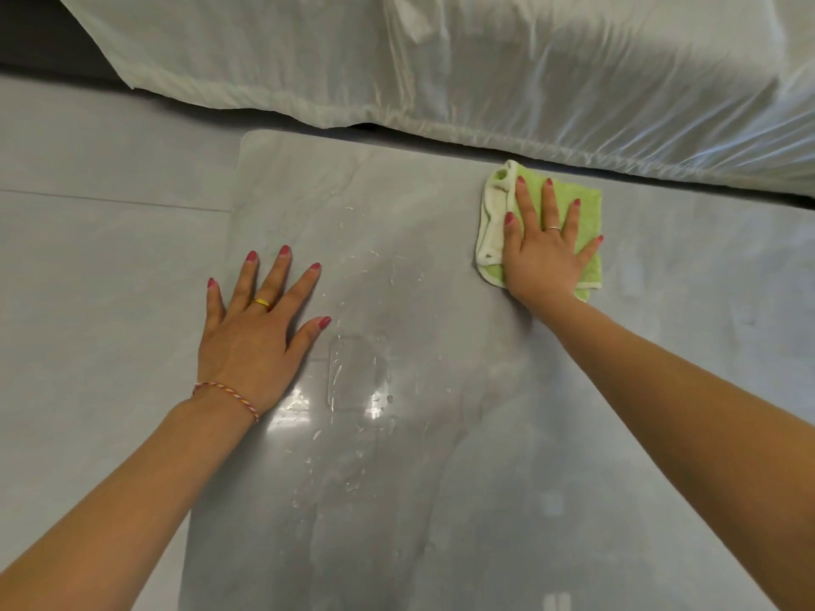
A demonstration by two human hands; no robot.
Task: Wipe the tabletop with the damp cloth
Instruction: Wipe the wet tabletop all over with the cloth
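A grey, glossy tabletop fills the middle of the view, with wet streaks and droplets across its centre. A folded green cloth with a white edge lies flat near the table's far edge, right of centre. My right hand presses on the cloth, palm down, fingers spread. My left hand rests flat at the table's left edge, fingers spread, holding nothing. It wears a gold ring and a braided wrist thread.
A piece of furniture under a white plastic sheet runs along the far side, just beyond the cloth. Grey floor tiles lie to the left of the table. The table's far left corner is rounded.
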